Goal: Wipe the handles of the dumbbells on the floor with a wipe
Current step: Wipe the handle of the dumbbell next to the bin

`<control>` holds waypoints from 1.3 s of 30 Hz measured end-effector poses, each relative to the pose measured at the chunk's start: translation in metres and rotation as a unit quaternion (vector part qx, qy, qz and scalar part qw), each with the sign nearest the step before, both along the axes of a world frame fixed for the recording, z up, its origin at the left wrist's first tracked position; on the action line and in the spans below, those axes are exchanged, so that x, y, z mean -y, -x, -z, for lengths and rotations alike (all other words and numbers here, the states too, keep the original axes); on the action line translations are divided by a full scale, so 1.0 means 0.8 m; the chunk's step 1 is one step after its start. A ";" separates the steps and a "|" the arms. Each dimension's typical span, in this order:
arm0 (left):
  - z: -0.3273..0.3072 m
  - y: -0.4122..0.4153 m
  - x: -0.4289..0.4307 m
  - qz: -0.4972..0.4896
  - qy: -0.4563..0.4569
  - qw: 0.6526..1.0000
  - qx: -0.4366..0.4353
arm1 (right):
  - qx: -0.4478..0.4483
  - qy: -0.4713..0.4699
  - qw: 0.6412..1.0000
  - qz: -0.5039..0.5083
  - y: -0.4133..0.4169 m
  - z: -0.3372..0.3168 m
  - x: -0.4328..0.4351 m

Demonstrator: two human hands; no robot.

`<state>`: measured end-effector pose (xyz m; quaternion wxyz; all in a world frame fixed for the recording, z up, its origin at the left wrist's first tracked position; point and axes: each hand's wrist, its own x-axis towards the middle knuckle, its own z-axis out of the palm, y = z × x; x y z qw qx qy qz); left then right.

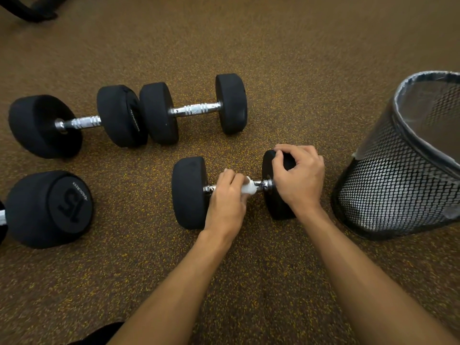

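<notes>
A black dumbbell (189,192) with a chrome handle lies on the floor in front of me. My left hand (227,199) is curled round that handle with a white wipe (249,187) wrapped on the bar. My right hand (297,179) grips the dumbbell's right weight head (276,207) from above. Two more dumbbells lie end to end farther back, one at left (44,125) and one at centre (194,109), both with bare chrome handles. Another dumbbell marked 15 (49,207) sits at the left edge, its handle cut off by the frame.
A black mesh wastebasket (398,175) with a clear liner stands just right of my right hand. The floor (298,58) is brown speckled rubber. A black equipment base (32,11) shows at the top left corner.
</notes>
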<state>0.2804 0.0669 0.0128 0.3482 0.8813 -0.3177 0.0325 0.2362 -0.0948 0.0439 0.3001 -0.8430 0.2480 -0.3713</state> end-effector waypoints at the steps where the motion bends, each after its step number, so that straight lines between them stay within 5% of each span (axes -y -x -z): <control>1: 0.001 -0.001 0.003 0.012 0.002 1.000 0.007 | 0.003 -0.001 1.000 0.001 0.000 0.000 -0.001; 15: 0.034 0.004 0.002 -0.003 0.112 0.993 0.037 | 0.003 -0.003 1.000 0.001 -0.003 0.000 0.001; 24: 0.001 -0.017 0.018 0.015 -0.072 0.997 0.015 | 0.017 -0.022 1.000 -0.006 0.002 -0.003 0.000; 30: -0.006 -0.019 0.025 0.006 0.029 0.999 -0.034 | 0.018 -0.029 0.999 -0.005 0.000 -0.004 0.002; 39: -0.008 -0.022 0.046 0.046 0.044 0.996 -0.056 | 0.020 -0.027 0.999 -0.003 -0.001 -0.004 0.002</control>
